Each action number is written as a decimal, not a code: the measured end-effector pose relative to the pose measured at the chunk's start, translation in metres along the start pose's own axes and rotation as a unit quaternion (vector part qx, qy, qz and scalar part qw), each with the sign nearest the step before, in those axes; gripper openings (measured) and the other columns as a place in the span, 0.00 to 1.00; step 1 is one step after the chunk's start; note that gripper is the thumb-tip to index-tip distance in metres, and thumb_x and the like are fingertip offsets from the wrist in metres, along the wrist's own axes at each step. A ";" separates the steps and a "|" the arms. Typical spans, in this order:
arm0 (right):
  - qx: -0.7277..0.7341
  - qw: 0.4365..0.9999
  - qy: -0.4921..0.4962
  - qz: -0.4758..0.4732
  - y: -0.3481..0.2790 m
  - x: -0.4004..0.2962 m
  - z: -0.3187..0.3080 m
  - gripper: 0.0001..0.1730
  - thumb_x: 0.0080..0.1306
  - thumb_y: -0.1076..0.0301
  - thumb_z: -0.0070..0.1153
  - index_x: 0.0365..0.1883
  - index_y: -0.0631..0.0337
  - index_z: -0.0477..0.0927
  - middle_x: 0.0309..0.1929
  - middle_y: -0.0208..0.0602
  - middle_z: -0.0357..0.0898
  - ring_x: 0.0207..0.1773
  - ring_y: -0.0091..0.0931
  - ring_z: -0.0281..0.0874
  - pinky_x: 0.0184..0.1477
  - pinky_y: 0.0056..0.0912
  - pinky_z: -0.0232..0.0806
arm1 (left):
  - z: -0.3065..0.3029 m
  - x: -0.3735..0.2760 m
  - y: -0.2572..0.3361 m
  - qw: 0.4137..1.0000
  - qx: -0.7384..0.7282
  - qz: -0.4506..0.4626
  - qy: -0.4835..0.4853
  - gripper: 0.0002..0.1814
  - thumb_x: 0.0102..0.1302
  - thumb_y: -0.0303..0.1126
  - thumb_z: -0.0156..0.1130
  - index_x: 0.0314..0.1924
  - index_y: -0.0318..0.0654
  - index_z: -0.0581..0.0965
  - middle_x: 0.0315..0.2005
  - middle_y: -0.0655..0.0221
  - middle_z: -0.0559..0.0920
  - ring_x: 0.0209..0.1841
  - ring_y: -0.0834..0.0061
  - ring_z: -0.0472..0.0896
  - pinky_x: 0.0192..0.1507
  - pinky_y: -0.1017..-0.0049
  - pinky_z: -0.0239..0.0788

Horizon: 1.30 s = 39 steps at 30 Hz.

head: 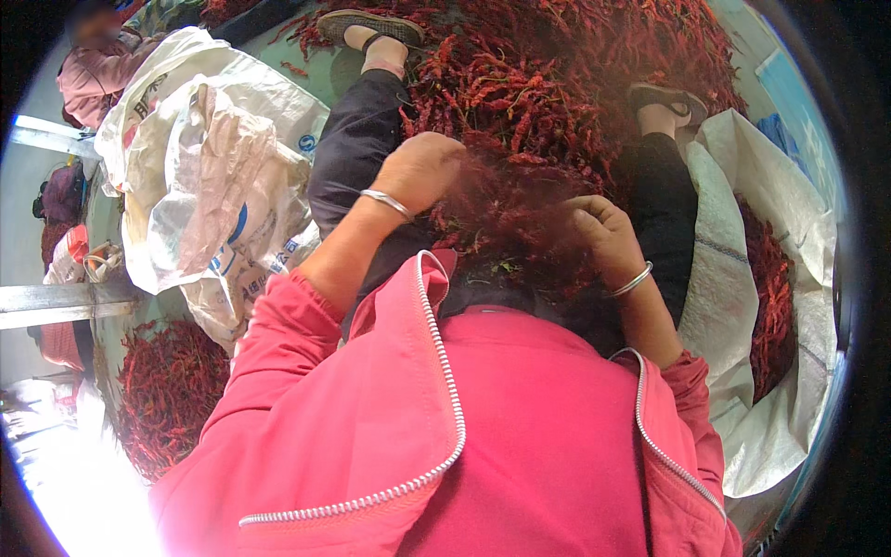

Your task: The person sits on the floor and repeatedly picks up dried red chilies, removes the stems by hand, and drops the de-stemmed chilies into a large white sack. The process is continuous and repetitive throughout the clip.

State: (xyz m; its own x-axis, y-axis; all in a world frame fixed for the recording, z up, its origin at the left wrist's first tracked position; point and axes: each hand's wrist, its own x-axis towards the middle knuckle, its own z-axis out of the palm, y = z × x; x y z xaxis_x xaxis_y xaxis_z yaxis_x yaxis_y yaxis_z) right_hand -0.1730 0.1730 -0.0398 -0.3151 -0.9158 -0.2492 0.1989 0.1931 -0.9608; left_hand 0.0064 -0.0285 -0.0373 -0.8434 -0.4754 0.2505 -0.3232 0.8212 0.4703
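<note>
A heap of dried red chili peppers with stems point(522, 111) lies between my outstretched legs and runs up to my lap. My left hand point(424, 170), with a silver bangle at its wrist, hangs over the left side of the heap, fingers bent down; a dark blur hides its fingertips. My right hand point(604, 230), also with a bangle, is at the right side of the heap, its thumb and index finger close together. Whether either hand holds a pepper cannot be made out. Reddish, blurred chilies and a few green bits lie between the hands.
White woven plastic sacks point(230, 153) lie crumpled at the left. An open white sack point(717, 264) at the right holds red chilies point(769, 299). Another chili pile point(170, 397) lies lower left, near a pale metal bar point(62, 304). A person in pink point(97, 73) is at the upper left.
</note>
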 end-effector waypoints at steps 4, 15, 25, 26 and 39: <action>-0.007 1.000 0.012 -0.002 0.002 -0.002 0.000 0.10 0.56 0.71 0.44 0.35 0.64 0.71 0.25 0.24 0.68 0.28 0.14 0.62 0.32 0.15 0.58 | 0.023 0.013 -0.003 0.982 0.177 0.003 -0.068 0.15 0.48 0.30 0.49 0.39 0.40 0.71 0.40 0.62 0.69 0.44 0.62 0.66 0.45 0.68 0.58; -0.023 1.000 0.011 -0.007 0.002 -0.001 0.001 0.10 0.56 0.69 0.45 0.35 0.64 0.71 0.26 0.25 0.68 0.29 0.14 0.62 0.32 0.15 0.57 | -0.001 0.021 -0.019 0.963 0.251 0.075 -0.069 0.13 0.47 0.27 0.47 0.36 0.39 0.69 0.36 0.64 0.71 0.46 0.63 0.65 0.44 0.68 0.58; -0.060 0.998 -0.013 -0.017 -0.012 0.006 0.030 0.15 0.56 0.67 0.44 0.39 0.67 0.68 0.31 0.30 0.70 0.34 0.18 0.64 0.38 0.18 0.58 | -0.003 -0.004 0.041 0.740 -0.617 -0.226 -0.146 0.14 0.57 0.30 0.44 0.44 0.35 0.65 0.27 0.68 0.74 0.26 0.79 0.72 0.29 0.81 0.65; -0.061 0.997 -0.011 -0.042 -0.012 0.008 0.032 0.15 0.56 0.67 0.44 0.40 0.67 0.68 0.31 0.30 0.70 0.34 0.18 0.65 0.38 0.18 0.59 | 0.002 -0.007 0.050 0.721 -0.640 -0.215 -0.156 0.14 0.56 0.29 0.45 0.43 0.34 0.65 0.27 0.67 0.74 0.26 0.78 0.72 0.28 0.81 0.65; 0.111 0.993 0.042 -0.025 -0.001 0.007 0.041 0.08 0.54 0.73 0.49 0.34 0.61 0.69 0.28 0.28 0.71 0.28 0.18 0.67 0.31 0.19 0.63 | 0.029 -0.011 0.087 0.676 -0.669 -0.265 -0.162 0.13 0.49 0.22 0.47 0.38 0.32 0.68 0.31 0.68 0.73 0.33 0.79 0.71 0.38 0.80 0.63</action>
State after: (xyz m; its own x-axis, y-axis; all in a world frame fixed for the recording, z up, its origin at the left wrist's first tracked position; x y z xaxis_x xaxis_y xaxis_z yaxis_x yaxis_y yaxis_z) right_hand -0.1371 0.1520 -0.0358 -0.4050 -0.8876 -0.2196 0.3779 0.0562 -0.9241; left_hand -0.0252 0.0572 -0.0230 -0.8811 -0.3184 -0.3497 -0.1231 -0.5596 0.8196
